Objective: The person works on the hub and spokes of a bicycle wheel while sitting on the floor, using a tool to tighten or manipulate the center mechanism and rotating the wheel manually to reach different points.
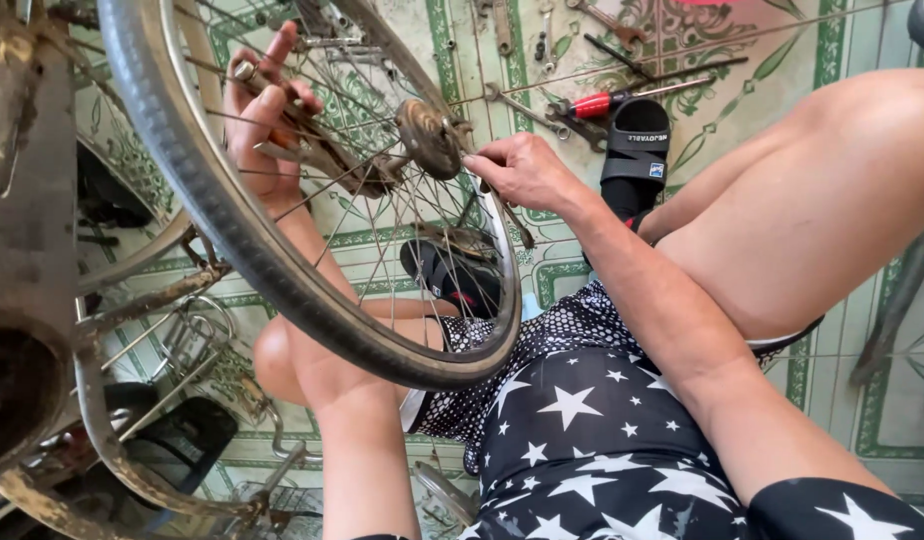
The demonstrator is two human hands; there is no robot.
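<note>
A bicycle wheel (pixel 282 285) with a dark tyre and thin spokes stands in front of me, its rusty hub (pixel 427 135) near the top centre. My left hand (pixel 262 120) reaches through the spokes from the far side and grips a metal tool or frame part beside the hub. My right hand (pixel 522 170) sits just right of the hub, fingers pinched at the axle end. What the fingertips hold is too small to tell.
Wrenches (pixel 527 105), a red-handled screwdriver (pixel 607 100) and other tools lie on the patterned tile floor (pixel 882 400). Black sandals (pixel 634 145) are on my feet. A rusty bicycle frame and rack (pixel 172 350) fill the left side.
</note>
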